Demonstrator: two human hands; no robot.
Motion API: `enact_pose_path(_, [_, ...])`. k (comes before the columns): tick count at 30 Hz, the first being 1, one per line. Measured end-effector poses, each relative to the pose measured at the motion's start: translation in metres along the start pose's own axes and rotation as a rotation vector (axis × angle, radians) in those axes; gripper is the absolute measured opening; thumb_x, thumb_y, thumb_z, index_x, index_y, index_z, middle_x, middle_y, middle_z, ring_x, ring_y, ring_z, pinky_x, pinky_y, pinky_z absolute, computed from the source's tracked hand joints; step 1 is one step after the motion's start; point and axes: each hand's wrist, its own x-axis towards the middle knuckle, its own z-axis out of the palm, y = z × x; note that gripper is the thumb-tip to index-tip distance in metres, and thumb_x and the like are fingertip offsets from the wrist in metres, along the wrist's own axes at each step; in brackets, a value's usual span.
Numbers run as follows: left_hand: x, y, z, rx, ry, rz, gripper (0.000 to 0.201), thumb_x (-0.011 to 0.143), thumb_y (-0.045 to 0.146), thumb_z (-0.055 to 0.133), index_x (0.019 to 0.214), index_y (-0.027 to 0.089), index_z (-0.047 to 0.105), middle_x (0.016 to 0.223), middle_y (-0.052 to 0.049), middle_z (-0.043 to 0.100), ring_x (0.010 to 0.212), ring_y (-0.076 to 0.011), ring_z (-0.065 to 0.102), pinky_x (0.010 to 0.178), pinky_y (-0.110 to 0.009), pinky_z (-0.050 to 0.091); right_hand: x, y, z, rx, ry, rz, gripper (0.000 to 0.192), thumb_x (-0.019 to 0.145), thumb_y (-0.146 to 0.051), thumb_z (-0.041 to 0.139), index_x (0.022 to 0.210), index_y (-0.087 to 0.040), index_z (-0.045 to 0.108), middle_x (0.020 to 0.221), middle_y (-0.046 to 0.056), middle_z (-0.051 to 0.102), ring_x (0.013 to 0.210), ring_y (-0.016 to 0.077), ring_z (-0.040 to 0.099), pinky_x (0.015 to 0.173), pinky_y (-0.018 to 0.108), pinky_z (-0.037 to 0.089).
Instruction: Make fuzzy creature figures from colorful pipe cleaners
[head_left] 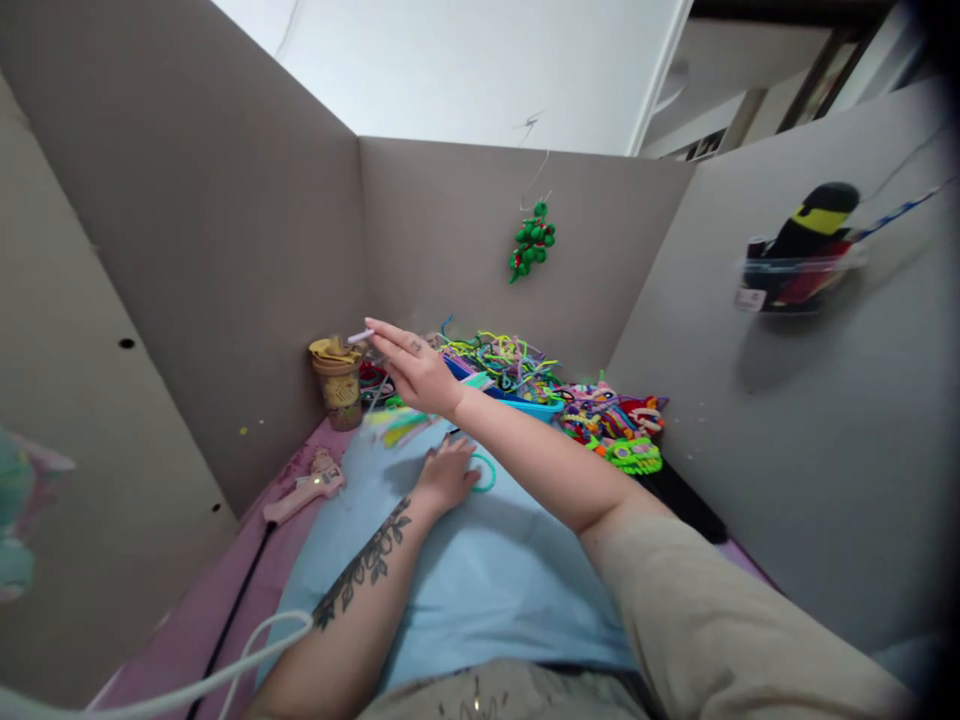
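R hand (pixel 416 372) pinches a pale stick (pixel 360 336) by its end, likely light, stiff; L hand (pixel 448 474) flat, holding nothing, on blue mat (pixel 480 580) beside teal ring (pixel 486 472).

Two hands are in view, the left hand (pixel 448 472) and the right hand (pixel 417 368). There is one pink glue gun (pixel 306 488), one lidded cup (pixel 338 383), one blue mat (pixel 457 570), one hanging green bead cluster (pixel 532 241), and one heap of pipe cleaners (pixel 501 360), too tangled to count.
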Motion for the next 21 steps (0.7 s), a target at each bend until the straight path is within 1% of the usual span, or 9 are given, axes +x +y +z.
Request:
enact_pose_path(2, [0.001, -0.004, 0.003, -0.008, 0.082, 0.004, 0.046, 0.084, 0.031, 0.046, 0.129, 0.024, 0.046, 0.144, -0.005, 0.039, 0.136, -0.0316, 0.025, 0.107, -0.051, 0.026, -0.015, -0.001, -0.010, 0.021, 0.029, 0.051, 0.046, 0.092, -0.027, 0.032, 0.137, -0.022, 0.040, 0.143, 0.007, 0.039, 0.133, 0.0168, 0.033, 0.111, 0.038, 0.027])
enact_pose_path(6, [0.006, -0.011, 0.007, -0.083, 0.204, -0.006, 0.041, 0.082, 0.032, 0.051, 0.120, 0.017, 0.054, 0.129, -0.010, 0.054, 0.123, -0.0269, 0.045, 0.103, -0.040, 0.035, -0.042, 0.007, -0.025, 0.147, 0.242, 0.348, 0.042, 0.092, -0.032, 0.036, 0.131, -0.022, 0.048, 0.133, 0.008, 0.050, 0.129, 0.0187, 0.040, 0.109, 0.040, 0.031])
enact_pose_path(9, [0.016, -0.016, 0.009, -0.264, 0.319, -0.092, 0.040, 0.081, 0.033, 0.054, 0.116, 0.014, 0.055, 0.120, -0.012, 0.060, 0.109, -0.0241, 0.056, 0.095, -0.036, 0.043, -0.053, -0.003, -0.044, 0.283, 0.313, 0.468, 0.042, 0.092, -0.036, 0.036, 0.129, -0.023, 0.050, 0.134, 0.007, 0.049, 0.119, 0.0203, 0.051, 0.104, 0.042, 0.037])
enact_pose_path(12, [0.023, -0.017, 0.012, -0.485, 0.398, -0.153, 0.030, 0.082, 0.030, 0.052, 0.107, 0.014, 0.058, 0.105, -0.011, 0.065, 0.094, -0.0212, 0.062, 0.084, -0.034, 0.049, -0.053, -0.025, -0.072, 0.209, 0.423, 0.398, 0.036, 0.092, -0.035, 0.040, 0.121, -0.026, 0.057, 0.127, 0.006, 0.055, 0.112, 0.0191, 0.055, 0.100, 0.040, 0.041])
enact_pose_path(14, [0.023, -0.016, 0.013, -0.526, 0.411, -0.114, 0.024, 0.082, 0.028, 0.051, 0.100, 0.015, 0.060, 0.097, -0.009, 0.067, 0.086, -0.0197, 0.063, 0.078, -0.032, 0.050, -0.049, -0.036, -0.091, 0.059, 0.499, 0.289, 0.030, 0.090, -0.032, 0.045, 0.115, -0.027, 0.061, 0.119, 0.005, 0.060, 0.115, 0.0193, 0.053, 0.101, 0.040, 0.040])
enact_pose_path(15, [0.021, -0.014, 0.014, -0.507, 0.410, -0.079, 0.022, 0.082, 0.028, 0.051, 0.098, 0.015, 0.061, 0.095, -0.008, 0.067, 0.085, -0.0194, 0.063, 0.078, -0.032, 0.050, -0.047, -0.037, -0.097, -0.013, 0.501, 0.235, 0.028, 0.089, -0.031, 0.047, 0.113, -0.027, 0.062, 0.117, 0.005, 0.061, 0.114, 0.0192, 0.053, 0.101, 0.040, 0.040])
enact_pose_path(16, [0.019, -0.012, 0.015, -0.463, 0.405, -0.038, 0.021, 0.082, 0.028, 0.051, 0.095, 0.016, 0.061, 0.094, -0.007, 0.067, 0.086, -0.0196, 0.062, 0.079, -0.033, 0.049, -0.046, -0.036, -0.100, -0.077, 0.473, 0.180, 0.027, 0.088, -0.029, 0.049, 0.112, -0.027, 0.062, 0.116, 0.006, 0.062, 0.114, 0.0190, 0.053, 0.100, 0.039, 0.041])
enact_pose_path(18, [0.013, -0.008, 0.016, -0.340, 0.378, 0.057, 0.020, 0.082, 0.028, 0.052, 0.094, 0.017, 0.063, 0.095, -0.007, 0.067, 0.092, -0.0208, 0.061, 0.085, -0.034, 0.047, -0.046, -0.027, -0.093, -0.173, 0.303, 0.064, 0.026, 0.087, -0.026, 0.051, 0.110, -0.024, 0.063, 0.115, 0.008, 0.062, 0.111, 0.0187, 0.055, 0.098, 0.039, 0.042])
enact_pose_path(21, [0.006, -0.002, 0.017, -0.191, 0.301, 0.167, 0.021, 0.081, 0.026, 0.052, 0.096, 0.017, 0.064, 0.100, -0.008, 0.066, 0.098, -0.0224, 0.059, 0.090, -0.036, 0.044, -0.057, -0.005, -0.054, -0.246, -0.156, -0.095, 0.024, 0.084, -0.019, 0.053, 0.104, -0.016, 0.064, 0.113, 0.012, 0.063, 0.109, 0.0203, 0.055, 0.096, 0.039, 0.042])
